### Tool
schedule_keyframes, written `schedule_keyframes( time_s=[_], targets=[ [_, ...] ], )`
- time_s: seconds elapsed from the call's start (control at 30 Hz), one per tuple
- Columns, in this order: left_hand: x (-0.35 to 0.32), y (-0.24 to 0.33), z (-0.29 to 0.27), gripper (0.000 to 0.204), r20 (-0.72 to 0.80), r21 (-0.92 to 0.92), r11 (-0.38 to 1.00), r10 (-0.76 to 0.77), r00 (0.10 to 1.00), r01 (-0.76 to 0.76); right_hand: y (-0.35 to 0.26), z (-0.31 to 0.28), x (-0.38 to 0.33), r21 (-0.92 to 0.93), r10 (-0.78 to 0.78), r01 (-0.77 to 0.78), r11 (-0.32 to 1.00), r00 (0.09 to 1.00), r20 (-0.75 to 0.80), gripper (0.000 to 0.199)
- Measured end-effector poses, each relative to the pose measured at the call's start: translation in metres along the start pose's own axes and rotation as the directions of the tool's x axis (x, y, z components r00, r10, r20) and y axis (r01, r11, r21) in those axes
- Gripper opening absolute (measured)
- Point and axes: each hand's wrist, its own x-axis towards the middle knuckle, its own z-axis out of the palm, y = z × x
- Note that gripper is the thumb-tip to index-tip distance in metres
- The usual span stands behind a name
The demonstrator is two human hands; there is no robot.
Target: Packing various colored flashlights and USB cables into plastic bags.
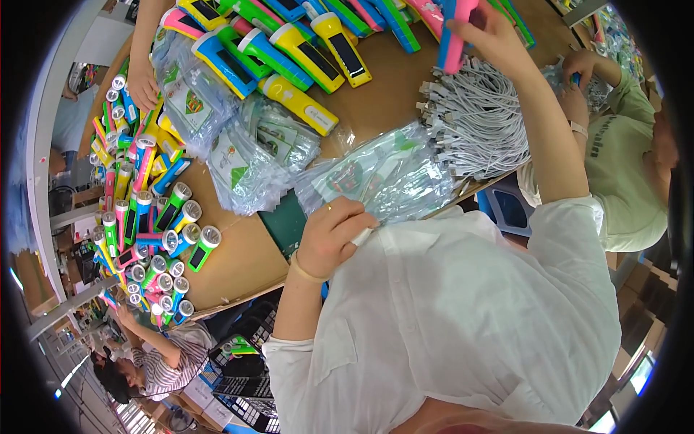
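Observation:
At the far right of the table, my right hand (495, 40) is closed round a pink and blue flashlight (453, 43), raised above a bundle of white cables (481, 119). My left hand (331, 239) is near my shirt front, at the table's near edge, with its fingers curled together. Something small and white shows at those fingertips, too small to name. Clear plastic bags (383, 173) with printed cards lie just beyond my left hand. More bagged cards (249, 155) are stacked to their left.
Several colourful flashlights (311, 54) lie across the far side, and a heap of them (144, 239) covers the left end. Another person's hand (142, 87) rests by the bags. A person in green (614, 152) works at the right. A striped-shirted person (173, 362) reaches in at the lower left.

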Motion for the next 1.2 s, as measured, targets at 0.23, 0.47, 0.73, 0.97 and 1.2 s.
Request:
schedule_keyframes(
  time_s=[0.23, 0.47, 0.73, 0.97, 1.2],
  targets=[
    [0.007, 0.001, 0.004, 0.021, -0.192, -0.035, 0.998, -0.056, 0.98, 0.05, -0.058, 0.096, -0.084, 0.059, 0.153, -0.24, 0.969, 0.768, 0.622, 0.062],
    [0.0, 0.002, 0.007, 0.022, -0.333, -0.043, 0.994, -0.107, 0.937, 0.099, -0.052, 0.094, -0.084, -0.283, 0.176, 0.077, 0.956, 0.623, 0.763, 0.042],
    [-0.001, -0.005, -0.005, 0.018, -0.248, -0.118, 0.993, -0.048, 0.968, 0.019, -0.046, 0.096, -0.091, -0.359, 0.109, 0.474, 0.804, 0.475, 0.873, 0.031],
    [0.019, -0.017, 0.001, 0.024, -0.161, 0.028, 0.998, 0.061, 0.985, -0.057, -0.036, 0.104, -0.119, -0.373, -0.002, 0.669, 0.643, 0.489, 0.872, 0.025],
    [0.006, -0.027, 0.009, 0.02, -0.273, -0.027, 0.998, -0.062, 0.96, 0.057, -0.022, 0.05, -0.09, -0.544, -0.012, 0.357, 0.759, 0.843, 0.538, 0.038]
  ],
)
